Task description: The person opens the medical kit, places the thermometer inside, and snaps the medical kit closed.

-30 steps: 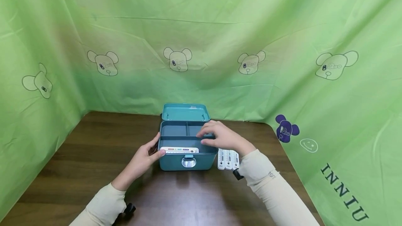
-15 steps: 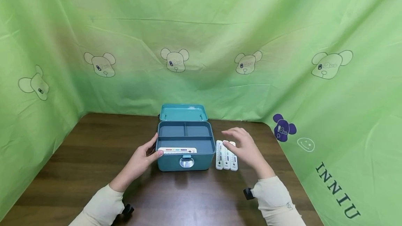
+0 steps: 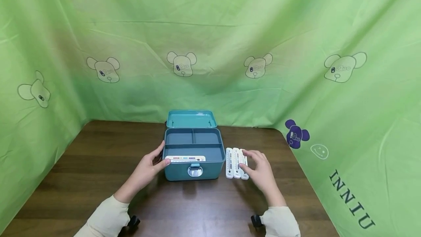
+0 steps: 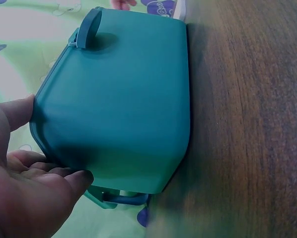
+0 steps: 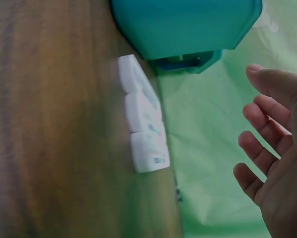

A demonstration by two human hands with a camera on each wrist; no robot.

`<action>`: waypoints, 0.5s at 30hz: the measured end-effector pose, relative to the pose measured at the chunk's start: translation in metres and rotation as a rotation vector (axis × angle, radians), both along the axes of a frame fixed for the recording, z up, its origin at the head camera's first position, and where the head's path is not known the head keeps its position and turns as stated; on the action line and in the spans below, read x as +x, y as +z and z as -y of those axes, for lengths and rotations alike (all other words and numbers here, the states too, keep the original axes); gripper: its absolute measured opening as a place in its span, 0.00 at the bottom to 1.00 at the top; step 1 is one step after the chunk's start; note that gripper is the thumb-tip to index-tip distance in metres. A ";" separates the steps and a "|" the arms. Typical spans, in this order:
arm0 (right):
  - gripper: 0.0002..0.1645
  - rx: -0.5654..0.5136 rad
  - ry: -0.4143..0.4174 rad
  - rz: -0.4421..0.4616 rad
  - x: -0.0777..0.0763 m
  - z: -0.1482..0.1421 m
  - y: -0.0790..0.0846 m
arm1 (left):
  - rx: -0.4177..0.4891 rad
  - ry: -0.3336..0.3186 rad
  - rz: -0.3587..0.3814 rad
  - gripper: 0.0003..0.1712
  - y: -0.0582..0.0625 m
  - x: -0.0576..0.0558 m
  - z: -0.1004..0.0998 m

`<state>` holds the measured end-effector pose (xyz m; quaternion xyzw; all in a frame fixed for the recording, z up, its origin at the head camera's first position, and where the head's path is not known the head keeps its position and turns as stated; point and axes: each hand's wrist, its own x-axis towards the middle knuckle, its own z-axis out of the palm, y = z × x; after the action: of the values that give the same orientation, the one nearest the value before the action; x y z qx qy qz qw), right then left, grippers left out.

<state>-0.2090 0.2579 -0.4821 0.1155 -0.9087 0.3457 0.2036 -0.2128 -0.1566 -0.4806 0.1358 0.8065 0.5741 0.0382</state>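
A teal storage box (image 3: 208,172) stands with its lid (image 3: 192,119) raised at the back. My left hand (image 3: 147,171) grips its front left corner, thumb at the rim and fingers along the side wall, as the left wrist view shows on the box (image 4: 128,94). One white thermometer (image 3: 185,158) lies lengthwise inside the front compartment. Right of the box, three more white thermometers (image 3: 236,163) lie side by side on the table. Over the rightmost of them hovers my right hand (image 3: 261,173), thumb and fingers apart; in the right wrist view nothing is between them.
Dividers (image 3: 193,144) split the box into a long front compartment and two back ones. Behind the wooden table (image 3: 112,149) hangs a green curtain (image 3: 210,94) with printed bear heads. A metal-looking latch (image 3: 195,171) sits on the box front.
From over the box, my right hand has moved right and down to the thermometers on the table. My left hand has stayed on the box corner.
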 end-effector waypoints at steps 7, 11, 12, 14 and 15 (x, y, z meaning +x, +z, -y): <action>0.30 0.002 -0.039 0.051 0.005 -0.003 -0.016 | 0.012 -0.004 0.007 0.49 0.001 0.001 -0.001; 0.31 0.000 -0.059 0.086 0.004 -0.005 -0.022 | 0.012 -0.003 -0.002 0.49 0.001 0.000 -0.001; 0.32 -0.002 -0.064 0.099 0.004 -0.005 -0.024 | 0.011 -0.002 -0.004 0.49 0.001 0.000 -0.001; 0.34 -0.008 -0.074 0.120 0.004 -0.005 -0.028 | 0.005 0.002 -0.007 0.49 0.001 0.000 -0.001; 0.34 -0.011 -0.079 0.136 0.004 -0.005 -0.030 | 0.002 0.004 -0.008 0.49 0.001 0.000 0.000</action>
<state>-0.2050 0.2632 -0.5123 0.0547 -0.9224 0.3494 0.1554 -0.2124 -0.1561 -0.4796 0.1367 0.8063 0.5745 0.0335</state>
